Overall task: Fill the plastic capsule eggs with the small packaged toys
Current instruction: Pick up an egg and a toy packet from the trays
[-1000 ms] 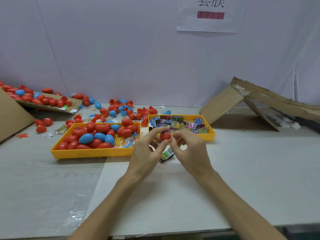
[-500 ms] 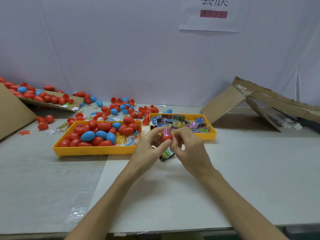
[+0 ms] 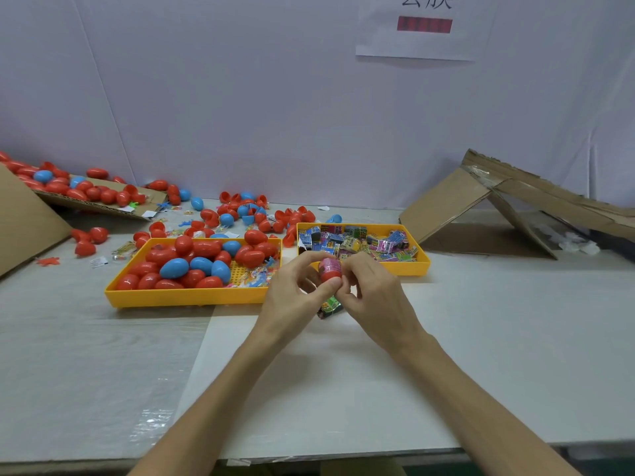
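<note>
A second ago we see only the red egg half (image 3: 331, 277) held up; now a pink packaged toy (image 3: 329, 265) stands out of its open top. Half a second ago it already peeks above the red rim. Our right grip (image 3: 374, 297) now sets its fingertips (image 3: 345, 270) against the packet's side, and the forefinger of our left grip (image 3: 292, 297) curves over the packet rather than over bare red plastic.

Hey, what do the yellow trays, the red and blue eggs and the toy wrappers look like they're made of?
Yellow trays: moulded plastic by the look, with an even colour, a smooth rim and a gridded floor.
Eggs: hard glossy plastic, showing bright highlights on rounded shells.
Toy wrappers: probably thin printed film, crinkled and shiny. I cannot tell whether it is foil or plastic.
</note>
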`<state>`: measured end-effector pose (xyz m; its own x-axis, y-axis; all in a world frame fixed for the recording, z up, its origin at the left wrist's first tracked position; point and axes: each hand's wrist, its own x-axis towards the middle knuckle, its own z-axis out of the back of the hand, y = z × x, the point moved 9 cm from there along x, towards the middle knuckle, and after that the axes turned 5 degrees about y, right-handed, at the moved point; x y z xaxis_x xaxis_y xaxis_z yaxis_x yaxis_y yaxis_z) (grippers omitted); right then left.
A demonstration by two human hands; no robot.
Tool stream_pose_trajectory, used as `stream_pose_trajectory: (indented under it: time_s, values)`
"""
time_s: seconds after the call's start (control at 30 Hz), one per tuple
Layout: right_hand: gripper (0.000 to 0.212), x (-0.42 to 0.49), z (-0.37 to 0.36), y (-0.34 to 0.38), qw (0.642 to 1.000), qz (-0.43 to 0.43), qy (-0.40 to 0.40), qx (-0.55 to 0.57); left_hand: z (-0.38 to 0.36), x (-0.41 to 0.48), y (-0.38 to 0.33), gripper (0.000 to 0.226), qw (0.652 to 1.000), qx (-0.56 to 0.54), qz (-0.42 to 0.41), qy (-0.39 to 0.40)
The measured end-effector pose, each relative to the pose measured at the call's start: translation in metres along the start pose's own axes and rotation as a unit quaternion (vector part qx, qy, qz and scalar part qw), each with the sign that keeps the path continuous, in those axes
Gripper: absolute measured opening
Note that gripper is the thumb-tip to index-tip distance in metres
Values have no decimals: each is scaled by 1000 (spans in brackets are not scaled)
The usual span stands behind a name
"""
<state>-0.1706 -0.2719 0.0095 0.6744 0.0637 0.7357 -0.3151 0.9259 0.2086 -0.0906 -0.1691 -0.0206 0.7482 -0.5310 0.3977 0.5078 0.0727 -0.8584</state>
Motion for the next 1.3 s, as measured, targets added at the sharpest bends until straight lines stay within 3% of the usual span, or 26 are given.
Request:
stream_pose_trajectory:
  time_s: [0.07,0.17,0.23,0.5,0.87,1.3]
  values:
    - [8,-1,3,-5,998,-25,-24,56,4,0,6,25,996,-79,29,-7]
    - [7,-2,13,-16,987,-62,-86,120,2,1,13,28,952,-291,87,22]
    - [6,-2,17,-19,985,-64,-100,127,-1,1,10,31,936,-334,95,51]
    - [10,-1,19,-10,984,-30,-102,141,-18,-2,6,33,933,-324,97,123]
    - [10,-3,21,-7,992,9,-93,86,-17,-2,4,40,957,-255,75,119]
    - [15,-2,18,-12,990,-5,-86,113,-14,-1,2,39,965,-229,57,113]
